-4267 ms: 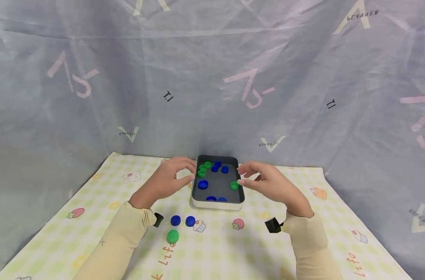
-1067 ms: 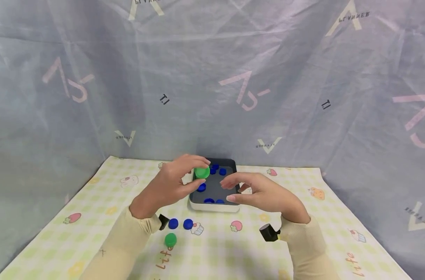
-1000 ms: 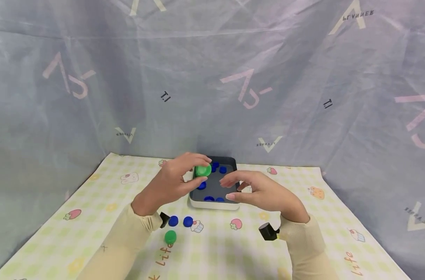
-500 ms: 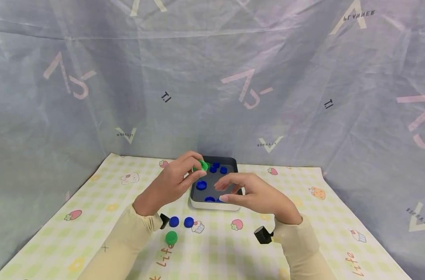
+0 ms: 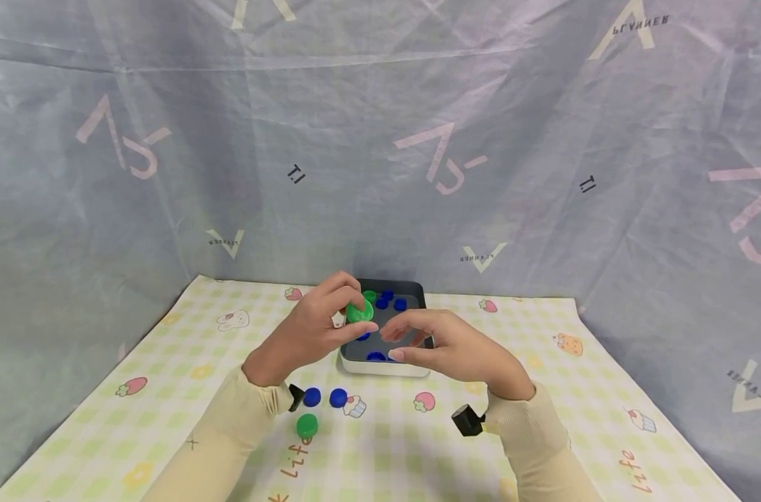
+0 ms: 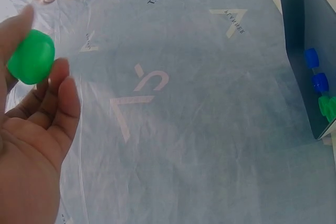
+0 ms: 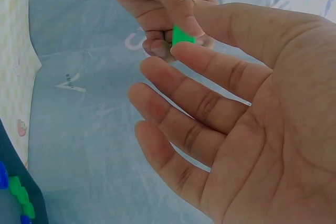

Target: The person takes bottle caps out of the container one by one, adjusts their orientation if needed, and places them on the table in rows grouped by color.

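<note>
My left hand (image 5: 311, 324) pinches a green bottle cap (image 5: 359, 312) between thumb and fingers, above the left side of a white tray (image 5: 385, 367) with a dark inside. In the left wrist view the smooth outer face of this cap (image 6: 32, 56) shows. My right hand (image 5: 462, 352) hovers over the tray's right side, fingers apart and slightly bent, holding nothing; its fingertips come close to the left thumb. Inside the tray lie several blue caps (image 5: 400, 305) and a green cap (image 5: 369, 295). Both hands hide part of the tray.
On the checked tablecloth (image 5: 217, 390) before the tray lie two blue caps, one left (image 5: 311, 397) and one right (image 5: 338, 398), with a green cap (image 5: 307, 425) nearer me. A grey printed curtain (image 5: 368, 139) hangs behind the table.
Since the oldest frame, my left hand has come to hold a green cap, and my right hand has moved left over the tray. In the last half second the held cap has turned between the left fingers.
</note>
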Demonstrator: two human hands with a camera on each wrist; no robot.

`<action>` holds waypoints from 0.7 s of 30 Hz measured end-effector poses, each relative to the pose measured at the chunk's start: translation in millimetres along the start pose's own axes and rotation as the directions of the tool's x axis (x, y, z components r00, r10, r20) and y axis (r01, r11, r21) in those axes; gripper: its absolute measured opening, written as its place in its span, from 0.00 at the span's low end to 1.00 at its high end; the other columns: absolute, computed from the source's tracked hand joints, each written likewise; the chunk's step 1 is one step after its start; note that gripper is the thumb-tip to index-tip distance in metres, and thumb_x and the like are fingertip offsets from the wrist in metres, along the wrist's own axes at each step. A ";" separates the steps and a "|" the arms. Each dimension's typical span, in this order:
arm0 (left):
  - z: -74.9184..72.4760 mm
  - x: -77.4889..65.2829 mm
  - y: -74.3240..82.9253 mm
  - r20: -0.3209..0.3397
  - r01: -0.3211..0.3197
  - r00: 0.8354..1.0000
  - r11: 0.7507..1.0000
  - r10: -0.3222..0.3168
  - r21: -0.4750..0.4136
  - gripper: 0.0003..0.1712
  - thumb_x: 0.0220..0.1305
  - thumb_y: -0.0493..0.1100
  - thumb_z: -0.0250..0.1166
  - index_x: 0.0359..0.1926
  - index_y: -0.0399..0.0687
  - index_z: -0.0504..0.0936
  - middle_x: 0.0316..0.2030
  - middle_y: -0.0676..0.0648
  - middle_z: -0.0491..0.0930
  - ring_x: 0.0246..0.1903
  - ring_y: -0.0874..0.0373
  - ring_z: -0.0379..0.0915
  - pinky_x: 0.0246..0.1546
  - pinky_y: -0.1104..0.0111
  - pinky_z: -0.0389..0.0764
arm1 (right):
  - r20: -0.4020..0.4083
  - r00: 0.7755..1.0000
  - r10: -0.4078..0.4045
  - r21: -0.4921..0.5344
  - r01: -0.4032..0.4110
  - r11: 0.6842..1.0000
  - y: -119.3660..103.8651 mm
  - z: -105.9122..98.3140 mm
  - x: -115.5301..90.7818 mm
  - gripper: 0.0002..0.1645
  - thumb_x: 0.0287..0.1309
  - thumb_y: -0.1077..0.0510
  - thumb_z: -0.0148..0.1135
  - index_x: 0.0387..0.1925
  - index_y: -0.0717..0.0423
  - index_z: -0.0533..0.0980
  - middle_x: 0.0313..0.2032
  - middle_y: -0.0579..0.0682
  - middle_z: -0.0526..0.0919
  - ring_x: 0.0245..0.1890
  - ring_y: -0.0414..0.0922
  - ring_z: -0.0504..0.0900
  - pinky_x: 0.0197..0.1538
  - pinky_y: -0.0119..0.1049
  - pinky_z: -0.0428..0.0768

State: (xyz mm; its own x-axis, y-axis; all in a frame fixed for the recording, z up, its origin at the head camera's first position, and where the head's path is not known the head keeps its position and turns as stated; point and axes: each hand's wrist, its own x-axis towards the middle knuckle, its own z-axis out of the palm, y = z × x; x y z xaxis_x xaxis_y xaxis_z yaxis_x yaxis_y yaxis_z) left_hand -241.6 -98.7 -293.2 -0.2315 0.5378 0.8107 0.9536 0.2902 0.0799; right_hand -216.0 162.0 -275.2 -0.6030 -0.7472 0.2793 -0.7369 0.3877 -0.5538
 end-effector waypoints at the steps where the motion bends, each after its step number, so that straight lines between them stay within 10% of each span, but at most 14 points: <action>1: 0.5 0.0 0.3 0.003 0.003 1.000 1.000 -0.003 0.005 0.14 0.56 0.38 0.75 0.37 0.48 0.77 0.42 0.50 0.72 0.32 0.62 0.66 0.32 0.74 0.71 | -0.003 1.000 -0.001 0.000 0.001 1.000 0.3 0.1 0.3 0.17 0.69 0.48 0.61 0.56 0.42 0.77 0.52 0.39 0.81 0.45 0.37 0.82 0.48 0.39 0.80; 9: 3.8 -1.1 2.3 0.046 0.026 0.999 1.000 -0.027 0.016 0.23 0.55 0.36 0.75 0.53 0.43 0.81 0.50 0.48 0.75 0.40 0.61 0.71 0.38 0.73 0.76 | -0.074 0.993 0.089 0.023 -0.087 0.996 5.4 2.2 4.3 0.16 0.68 0.49 0.62 0.55 0.42 0.78 0.46 0.38 0.83 0.46 0.38 0.81 0.47 0.40 0.81; 13: 5.7 -1.3 3.7 0.037 0.021 0.999 0.999 -0.020 -0.029 0.22 0.55 0.36 0.76 0.51 0.43 0.82 0.50 0.48 0.77 0.38 0.61 0.73 0.36 0.75 0.76 | -0.083 0.986 0.146 0.232 -0.124 0.965 13.0 8.6 10.0 0.18 0.71 0.47 0.58 0.57 0.47 0.77 0.46 0.45 0.84 0.45 0.43 0.83 0.47 0.44 0.82; 17: 8.8 -0.7 5.6 -0.026 -0.011 1.000 1.000 0.010 -0.021 0.24 0.51 0.38 0.78 0.50 0.43 0.82 0.49 0.47 0.79 0.44 0.58 0.77 0.41 0.74 0.79 | -0.049 0.990 0.129 0.582 -0.076 0.809 24.6 18.0 17.4 0.17 0.73 0.51 0.56 0.55 0.56 0.77 0.44 0.52 0.84 0.45 0.48 0.84 0.47 0.44 0.83; 21: 13.6 0.0 6.2 -0.100 -0.051 0.994 0.999 0.051 0.007 0.25 0.48 0.44 0.80 0.48 0.42 0.82 0.46 0.48 0.82 0.50 0.54 0.76 0.53 0.66 0.77 | -0.010 1.000 0.020 0.831 -0.003 0.556 36.5 28.5 24.2 0.12 0.73 0.55 0.55 0.50 0.56 0.79 0.41 0.50 0.85 0.43 0.46 0.85 0.47 0.38 0.83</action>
State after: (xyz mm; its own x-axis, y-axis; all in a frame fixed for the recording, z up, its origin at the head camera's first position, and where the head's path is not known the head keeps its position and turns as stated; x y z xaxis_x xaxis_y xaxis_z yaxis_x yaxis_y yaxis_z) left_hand -238.3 -86.1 -300.6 -0.1620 0.4698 0.8678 0.9628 0.2678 0.0348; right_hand -248.8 142.6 -311.0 -0.6206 -0.7340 0.2759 -0.1543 -0.2306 -0.9607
